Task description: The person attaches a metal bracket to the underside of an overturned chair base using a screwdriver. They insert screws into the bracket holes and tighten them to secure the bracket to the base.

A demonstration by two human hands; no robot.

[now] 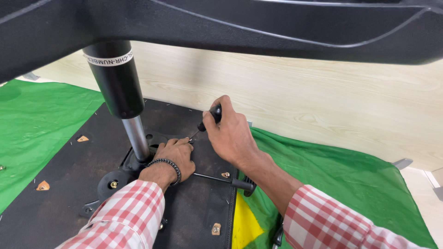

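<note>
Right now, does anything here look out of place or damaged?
The office chair lies upside down on a green cloth, its gas cylinder sticking up. The seat underside looks scuffed. The right hand holds a screwdriver; the left hand rests beside it.

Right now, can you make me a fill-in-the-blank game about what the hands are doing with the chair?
1. The right hand holds a ____ with a black handle.
2. The left hand rests flat on the black underside of the seat, beside the shiny metal ____ of the chair.
3. The cloth spread under the seat is ____ in colour.
4. The left wrist wears a dark beaded ____.

Missing words: screwdriver; post; green; bracelet
</note>
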